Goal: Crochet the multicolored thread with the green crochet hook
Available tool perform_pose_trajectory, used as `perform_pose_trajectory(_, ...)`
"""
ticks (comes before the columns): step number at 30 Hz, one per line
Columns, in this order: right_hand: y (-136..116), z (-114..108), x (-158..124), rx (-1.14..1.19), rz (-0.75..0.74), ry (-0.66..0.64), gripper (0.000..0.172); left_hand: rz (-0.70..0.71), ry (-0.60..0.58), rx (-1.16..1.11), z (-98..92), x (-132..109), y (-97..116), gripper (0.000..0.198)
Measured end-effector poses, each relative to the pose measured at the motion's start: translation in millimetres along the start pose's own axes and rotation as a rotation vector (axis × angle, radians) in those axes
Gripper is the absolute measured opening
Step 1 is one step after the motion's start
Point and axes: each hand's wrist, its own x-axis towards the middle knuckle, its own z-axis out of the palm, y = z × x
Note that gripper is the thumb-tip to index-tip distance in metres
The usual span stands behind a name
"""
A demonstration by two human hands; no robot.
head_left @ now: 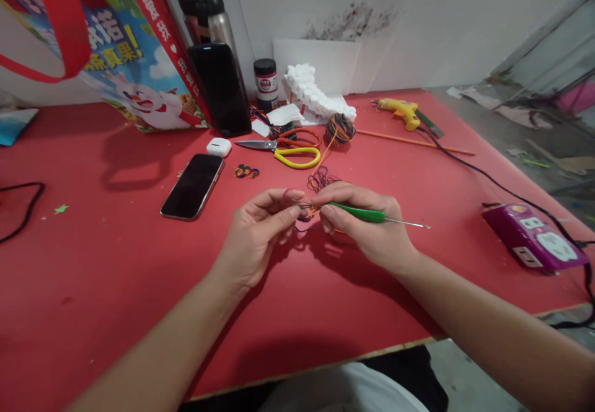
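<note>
My right hand (367,220) grips a crochet hook (367,214) by its green handle, with one metal end pointing right and the other toward my left fingers. Between thumb and forefinger, my left hand (258,229) pinches a small piece of multicoloured crochet work (307,215), mostly hidden by the fingers. Loose strands of variegated yarn (320,178) lie just behind the hands. A thread leads from there up to a yarn ball (340,129). A small finished-looking crocheted piece (246,171) rests on the table to the left.
On the red table (139,288) lie scissors (297,157), a phone (193,186), a white earphone case (219,147) and a yellow glue gun (397,111). A purple power strip (534,238) with cables sits right. Behind stand a gift bag (153,102), another phone (220,90) and a jar (266,83).
</note>
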Motion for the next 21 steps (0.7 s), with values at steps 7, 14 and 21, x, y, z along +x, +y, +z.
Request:
perform_pose_trajectory(7, -0.4, -1.7, -1.0, -0.045, -0.031, 0.016, 0.01, -0.116, -0.029, 0.01, -3.5, 1.7, 4.3, 0.028)
perform_pose_trajectory(14, -4.5, -3.5, -0.2, -0.134, -0.064, 0.011, 0.01, 0.105, -0.072, 0.372, -5.8, 0.6, 12.1, 0.015)
perform_pose_trajectory(21, -3.7, -4.3, -1.9, -0.105, -0.066, 0.039, 0.009, 0.041, -0.133, 0.41, -5.6, -3.2, 19.2, 0.015)
